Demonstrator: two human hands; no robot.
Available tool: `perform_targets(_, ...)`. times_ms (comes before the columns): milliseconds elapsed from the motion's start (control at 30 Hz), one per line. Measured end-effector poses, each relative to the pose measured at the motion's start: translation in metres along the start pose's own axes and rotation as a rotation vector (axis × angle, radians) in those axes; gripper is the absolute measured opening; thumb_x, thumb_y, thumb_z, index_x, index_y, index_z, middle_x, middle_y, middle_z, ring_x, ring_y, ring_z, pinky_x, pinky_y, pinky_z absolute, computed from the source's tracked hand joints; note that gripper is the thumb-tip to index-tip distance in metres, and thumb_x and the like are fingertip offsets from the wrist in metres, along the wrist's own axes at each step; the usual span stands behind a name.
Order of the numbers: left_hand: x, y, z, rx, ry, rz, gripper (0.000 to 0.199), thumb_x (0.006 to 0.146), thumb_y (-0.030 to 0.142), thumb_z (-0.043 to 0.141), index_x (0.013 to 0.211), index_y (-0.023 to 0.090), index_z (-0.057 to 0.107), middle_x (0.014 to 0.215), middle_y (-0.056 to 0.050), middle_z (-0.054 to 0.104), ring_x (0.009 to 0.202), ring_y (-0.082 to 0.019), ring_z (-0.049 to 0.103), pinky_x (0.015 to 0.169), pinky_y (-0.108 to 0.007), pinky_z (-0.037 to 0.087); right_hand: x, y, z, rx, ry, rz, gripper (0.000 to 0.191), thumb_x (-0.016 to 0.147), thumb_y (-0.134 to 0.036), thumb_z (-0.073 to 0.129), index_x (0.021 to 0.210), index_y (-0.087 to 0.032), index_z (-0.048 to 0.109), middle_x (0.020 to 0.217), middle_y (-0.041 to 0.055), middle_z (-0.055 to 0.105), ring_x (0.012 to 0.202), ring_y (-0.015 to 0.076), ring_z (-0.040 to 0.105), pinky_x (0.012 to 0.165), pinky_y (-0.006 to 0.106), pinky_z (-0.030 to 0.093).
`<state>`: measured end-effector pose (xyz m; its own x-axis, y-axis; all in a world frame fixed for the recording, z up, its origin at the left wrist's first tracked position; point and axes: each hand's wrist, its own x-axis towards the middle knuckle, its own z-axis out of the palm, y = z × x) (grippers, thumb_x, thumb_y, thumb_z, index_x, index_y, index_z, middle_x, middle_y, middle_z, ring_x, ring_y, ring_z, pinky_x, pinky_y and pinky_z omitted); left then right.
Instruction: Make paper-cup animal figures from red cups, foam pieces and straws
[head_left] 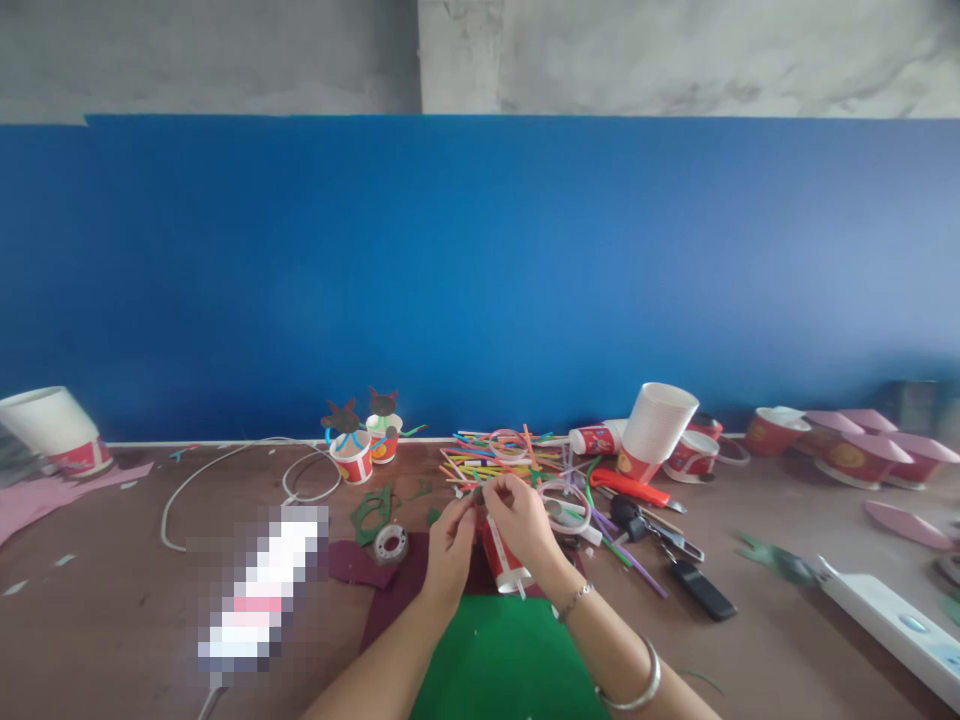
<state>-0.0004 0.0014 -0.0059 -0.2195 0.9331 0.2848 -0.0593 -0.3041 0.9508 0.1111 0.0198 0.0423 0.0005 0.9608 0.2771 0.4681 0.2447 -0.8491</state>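
A tilted red-and-white paper cup (499, 555) is the likeliest trouble, held up only at its top end, with its white base angled toward the lower right of the frame. If the grip slackened, it could tip onto the dark maroon felt sheet (394, 590) below. A tiny dark scrap (478, 493), too small to identify, could also slip from the pinch and get lost among the cuttings. Pressing or twisting carelessly might crease the thin cup wall. An orange-handled utility knife (628, 488) lies just right of the hands, so a wide sideways reach could bring the right wrist near it.

The fingers (499, 489) of both hands are drawn closely together at the cup's upper end. The left hand (452, 548) and right hand (523, 520) seem to pinch the scrap between their fingertips, though the exact contact is hard to tell. The right hand also appears to hold the cup.

At the upper centre of the frame, a heap of multicoloured plastic straws (499, 457) sits on the brown counter (105, 610), just beyond the hands, while a flat green foam sheet (506, 660) lies nearer the person
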Motion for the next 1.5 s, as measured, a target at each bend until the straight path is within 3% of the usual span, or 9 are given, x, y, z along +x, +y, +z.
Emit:
perform_targets(167, 0.001, 0.004, 0.0, 0.032, -0.029, -0.015, 0.032, 0.076, 0.043, 0.059, 0.088, 0.016, 0.072, 0.075, -0.005, 0.067, 0.073, -0.019, 0.059, 0.066, -0.027, 0.046, -0.002, -0.001, 0.002, 0.02, -0.009, -0.021, 0.017, 0.077, -0.028, 0.047, 0.07, -0.017, 0.057, 0.072, 0.0059, 0.065, 0.066, 0.0179, 0.058, 0.062, 0.027, 0.044)
perform_targets(300, 0.003, 0.001, 0.0, 0.001, 0.008, -0.061, 0.032, 0.075, 0.045, 0.06, 0.068, 0.015, 0.068, 0.059, -0.001, 0.059, 0.059, -0.014, 0.051, 0.054, -0.022, 0.038, -0.001, -0.001, 0.003, 0.014, -0.031, -0.071, 0.016, 0.077, -0.028, 0.048, 0.072, -0.017, 0.058, 0.075, 0.0061, 0.066, 0.07, 0.0183, 0.06, 0.064, 0.026, 0.045)
perform_targets(467, 0.006, -0.002, 0.0, -0.109, 0.049, -0.187, 0.038, 0.075, 0.048, 0.059, 0.056, 0.015, 0.055, 0.045, 0.006, 0.04, 0.043, -0.007, 0.033, 0.044, -0.019, 0.024, 0.001, -0.003, -0.017, -0.317, 0.027, -0.135, 0.015, 0.079, -0.028, 0.047, 0.074, -0.019, 0.058, 0.073, 0.0062, 0.065, 0.071, 0.019, 0.06, 0.065, 0.027, 0.043)
perform_targets(667, 0.008, 0.0, 0.0, -0.164, 0.042, -0.223, 0.039, 0.075, 0.047, 0.059, 0.054, 0.015, 0.052, 0.041, 0.007, 0.037, 0.042, -0.006, 0.032, 0.044, -0.019, 0.024, -0.016, -0.009, -0.033, -0.747, -0.262, 0.123, 0.05, 0.078, -0.056, 0.047, 0.04, -0.022, 0.043, 0.052, 0.0138, 0.06, 0.063, 0.0304, 0.064, 0.058, 0.037, 0.042)
perform_targets(800, 0.01, -0.002, 0.0, -0.24, 0.064, -0.235, 0.032, 0.072, 0.046, 0.063, 0.067, 0.014, 0.058, 0.048, 0.005, 0.049, 0.041, -0.005, 0.036, 0.042, -0.018, 0.025, -0.021, 0.002, -0.021, -0.602, -0.283, 0.12, 0.051, 0.07, -0.06, 0.055, 0.038, -0.024, 0.036, 0.041, 0.0064, 0.051, 0.058, 0.0281, 0.063, 0.056, 0.035, 0.042)
perform_targets(933, 0.014, -0.007, -0.001, -0.341, 0.105, -0.248, 0.033, 0.07, 0.046, 0.066, 0.068, 0.014, 0.059, 0.046, 0.006, 0.047, 0.039, -0.004, 0.035, 0.041, -0.018, 0.025, -0.022, 0.026, -0.005, -0.486, -0.043, 0.135, 0.037, 0.062, -0.057, 0.062, 0.062, -0.024, 0.048, 0.059, 0.0082, 0.063, 0.061, 0.0289, 0.064, 0.051, 0.034, 0.041)
perform_targets(1067, 0.019, -0.01, -0.004, -0.452, 0.174, -0.243, 0.031, 0.068, 0.044, 0.069, 0.068, 0.014, 0.059, 0.046, 0.008, 0.046, 0.04, -0.005, 0.038, 0.042, -0.017, 0.026, -0.029, 0.035, 0.009, -0.375, 0.102, 0.161, 0.044, 0.061, -0.056, 0.064, 0.084, -0.024, 0.044, 0.07, 0.0059, 0.066, 0.068, 0.0279, 0.066, 0.053, 0.031, 0.041)
perform_targets(1333, 0.024, 0.002, -0.01, -0.377, 0.174, -0.191, 0.028, 0.065, 0.041, 0.071, 0.071, 0.014, 0.065, 0.054, 0.004, 0.056, 0.052, -0.009, 0.048, 0.051, -0.019, 0.036, -0.035, 0.033, 0.012, -0.181, 0.091, -0.005, 0.043, 0.065, -0.04, 0.064, 0.099, -0.02, 0.046, 0.095, 0.0083, 0.062, 0.087, 0.0248, 0.061, 0.072, 0.033, 0.046)
perform_targets(1500, 0.025, 0.0, -0.013, -0.214, 0.126, -0.111, 0.029, 0.07, 0.042, 0.067, 0.069, 0.014, 0.066, 0.063, 0.0, 0.062, 0.06, -0.012, 0.053, 0.058, -0.022, 0.04, -0.035, 0.035, 0.009, -0.111, 0.042, 0.027, 0.045, 0.064, -0.037, 0.067, 0.1, -0.02, 0.047, 0.091, 0.0065, 0.064, 0.081, 0.0236, 0.062, 0.07, 0.032, 0.046)
